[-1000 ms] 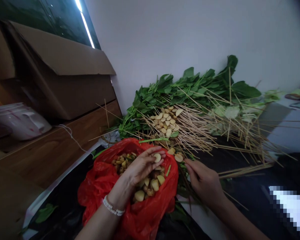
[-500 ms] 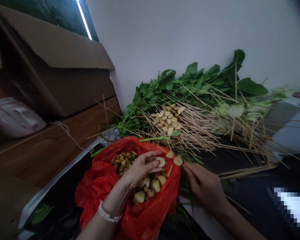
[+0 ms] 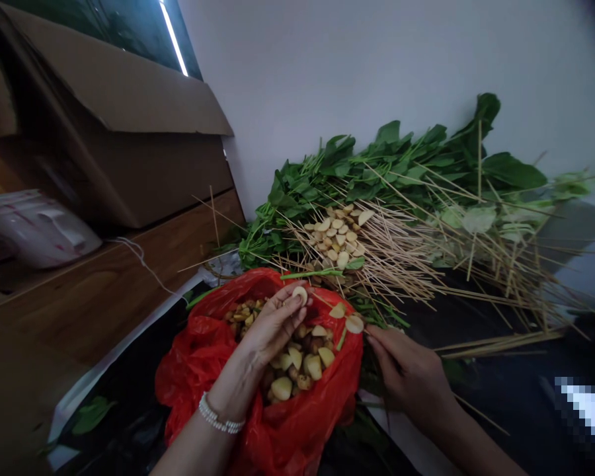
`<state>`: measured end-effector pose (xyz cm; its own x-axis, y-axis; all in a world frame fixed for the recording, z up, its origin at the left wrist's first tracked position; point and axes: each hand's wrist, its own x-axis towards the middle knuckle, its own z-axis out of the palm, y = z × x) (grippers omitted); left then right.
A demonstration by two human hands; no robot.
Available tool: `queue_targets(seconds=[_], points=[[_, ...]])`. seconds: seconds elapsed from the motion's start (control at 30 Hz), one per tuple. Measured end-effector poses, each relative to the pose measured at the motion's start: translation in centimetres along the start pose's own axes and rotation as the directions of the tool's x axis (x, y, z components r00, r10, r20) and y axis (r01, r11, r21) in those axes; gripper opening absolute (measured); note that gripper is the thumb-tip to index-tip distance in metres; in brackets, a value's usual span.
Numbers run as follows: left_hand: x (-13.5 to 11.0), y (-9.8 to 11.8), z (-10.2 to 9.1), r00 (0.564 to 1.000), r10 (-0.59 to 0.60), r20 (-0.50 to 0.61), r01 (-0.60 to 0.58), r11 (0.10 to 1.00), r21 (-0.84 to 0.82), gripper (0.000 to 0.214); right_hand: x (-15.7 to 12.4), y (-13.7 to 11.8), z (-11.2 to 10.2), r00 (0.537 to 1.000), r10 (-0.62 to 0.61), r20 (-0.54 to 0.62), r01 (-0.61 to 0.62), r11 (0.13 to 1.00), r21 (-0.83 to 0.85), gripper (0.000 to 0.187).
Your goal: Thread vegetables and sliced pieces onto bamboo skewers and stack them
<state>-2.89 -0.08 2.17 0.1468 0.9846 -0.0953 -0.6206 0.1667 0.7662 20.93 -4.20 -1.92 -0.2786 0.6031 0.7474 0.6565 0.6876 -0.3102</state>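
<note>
Potato pieces fill most of the red plastic bag, with one slice pinched in the left hand's fingers and the right hand's closed fingers beside another slice, while a small heap of slices rests on bamboo skewers.

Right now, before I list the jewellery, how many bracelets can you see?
1: a white beaded bracelet on the wrist of the left hand. None shows on the right hand.

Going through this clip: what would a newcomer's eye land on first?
The bright red plastic bag of pale chunks at bottom centre, with the left hand pinching a slice above it. Behind, green leafy stems and scattered wooden skewers heap against the white wall.
</note>
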Motion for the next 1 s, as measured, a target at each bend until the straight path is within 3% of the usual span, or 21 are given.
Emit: queue_targets(seconds=[0.13,0.27,1.0], points=[[0.12,-0.07,0.11,0.995,-0.05,-0.088,0.041,0.994,-0.104,0.016,-0.23,-0.15,0.25,0.999,-0.001,0.037,0.001,1.0,0.012,0.022],[0.07,-0.1,0.24,0.991,-0.071,-0.113,0.053,0.986,-0.158,0.018,-0.28,-0.3,0.34,0.998,0.007,0.064,-0.007,1.0,-0.005,0.022],[0.13,-0.33,0.24,0.984,0.1,-0.151,-0.094,0.995,0.042,0.03,-0.41,-0.1,0.25,0.995,0.002,0.098,0.003,0.999,-0.045,0.028]])
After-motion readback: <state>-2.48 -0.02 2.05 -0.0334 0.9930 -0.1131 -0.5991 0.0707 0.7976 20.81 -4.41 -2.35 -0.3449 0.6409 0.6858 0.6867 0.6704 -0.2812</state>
